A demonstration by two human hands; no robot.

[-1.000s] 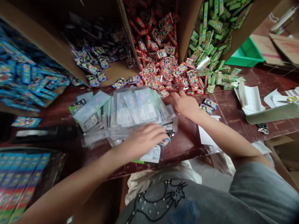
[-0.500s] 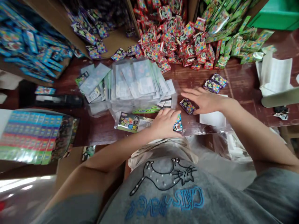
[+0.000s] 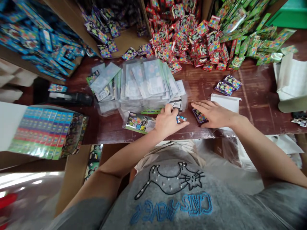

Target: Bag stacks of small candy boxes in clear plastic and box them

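My left hand [image 3: 167,120] is at the table's front edge, its fingers curled and a small blue candy packet [image 3: 181,119] between forefinger and thumb. Under its wrist lies a dark printed candy pouch [image 3: 137,122] with a green border. My right hand [image 3: 212,114] rests low over a purple candy packet [image 3: 200,116], fingers stretched out and thumb apart. The packet partly shows between finger and thumb; the palm covers the rest. A white card [image 3: 226,101] lies partly beneath this hand. Just behind are a few more purple packets [image 3: 227,85].
Clear plastic pouches [image 3: 146,80] are heaped at mid-table. Boxes along the back hold blue [image 3: 45,44], purple [image 3: 107,32], red [image 3: 187,38] and green [image 3: 247,35] packets. A black stapler-like tool [image 3: 69,98] and a bundle of striped packs [image 3: 43,131] are on the left.
The fingers of my left hand have curled more, and the blue packet is turned between finger and thumb. My right hand remains over the purple packet. The view has shifted slightly.
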